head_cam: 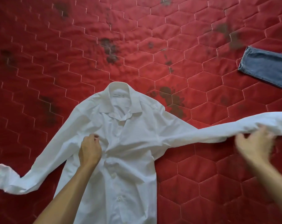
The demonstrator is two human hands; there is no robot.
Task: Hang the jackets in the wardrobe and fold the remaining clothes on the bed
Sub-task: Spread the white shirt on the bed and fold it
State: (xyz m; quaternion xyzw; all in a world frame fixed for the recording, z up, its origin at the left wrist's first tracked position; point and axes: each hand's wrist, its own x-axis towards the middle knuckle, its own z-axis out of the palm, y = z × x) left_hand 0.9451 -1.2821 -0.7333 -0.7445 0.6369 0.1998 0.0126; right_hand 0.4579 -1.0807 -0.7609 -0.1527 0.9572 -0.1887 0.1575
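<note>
A white button-up shirt [129, 143] lies face up on the red quilted bed [201, 167], collar pointing away from me. Its left sleeve trails toward the lower left edge. My left hand [90, 151] pinches the fabric on the chest beside the button placket. My right hand [254, 143], blurred by motion, grips the shirt's right sleeve and holds it stretched out to the right, lifted a little off the bed.
A blue denim trouser leg [266, 67] lies at the right edge of the bed. Dark stains mark the red cover in several spots. Open bedcover stretches behind the collar and to the left.
</note>
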